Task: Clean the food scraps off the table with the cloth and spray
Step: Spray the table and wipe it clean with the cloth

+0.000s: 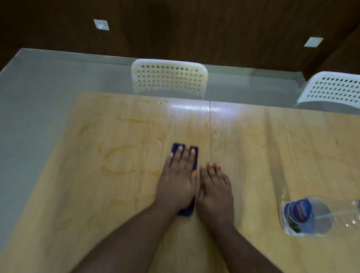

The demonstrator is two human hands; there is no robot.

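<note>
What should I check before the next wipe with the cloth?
1. Cloth under a hand: ok. The left hand presses flat on the dark blue cloth.
2. Right hand out of the way: ok. The right hand rests on the table beside the cloth.
3. Mess still to wipe: not ok. Orange smears lie left of the cloth.
4. Bottle safe: not ok. The clear bottle lies on its side at the right.
5. Bottle closed: cannot tell.
6. Table wet enough: cannot tell.
</note>
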